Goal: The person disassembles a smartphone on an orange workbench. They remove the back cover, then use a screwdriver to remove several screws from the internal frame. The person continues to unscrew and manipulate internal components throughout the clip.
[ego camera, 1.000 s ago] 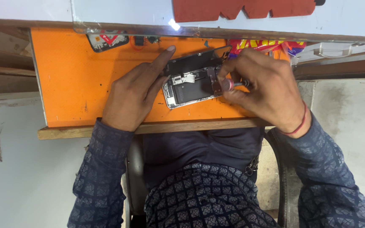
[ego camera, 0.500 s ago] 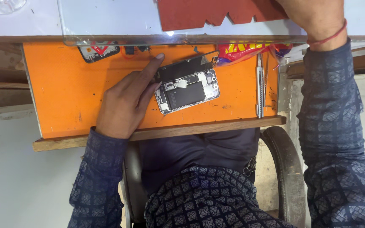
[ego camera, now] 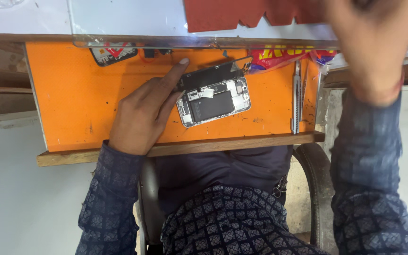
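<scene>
An opened smartphone [ego camera: 215,105] lies on the orange work mat [ego camera: 76,94], its insides showing and its dark screen panel [ego camera: 208,75] folded back along the far side. My left hand [ego camera: 145,113] rests flat on the mat, fingers steadying the phone's left edge and screen. My right hand [ego camera: 369,38] is raised close to the camera at the upper right, blurred, away from the phone; whether it holds something is unclear. A slim metal screwdriver [ego camera: 296,97] lies on the mat to the right of the phone.
A clear sheet [ego camera: 133,21] and a red jagged-edged piece [ego camera: 242,13] lie beyond the mat. A phone part [ego camera: 113,52] and a colourful wrapper [ego camera: 279,54] sit at the mat's far edge. The wooden front edge [ego camera: 190,146] faces my lap.
My right hand left the phone, set the screwdriver down on the mat to the right, and rose toward the upper right. The left hand stayed on the phone.
</scene>
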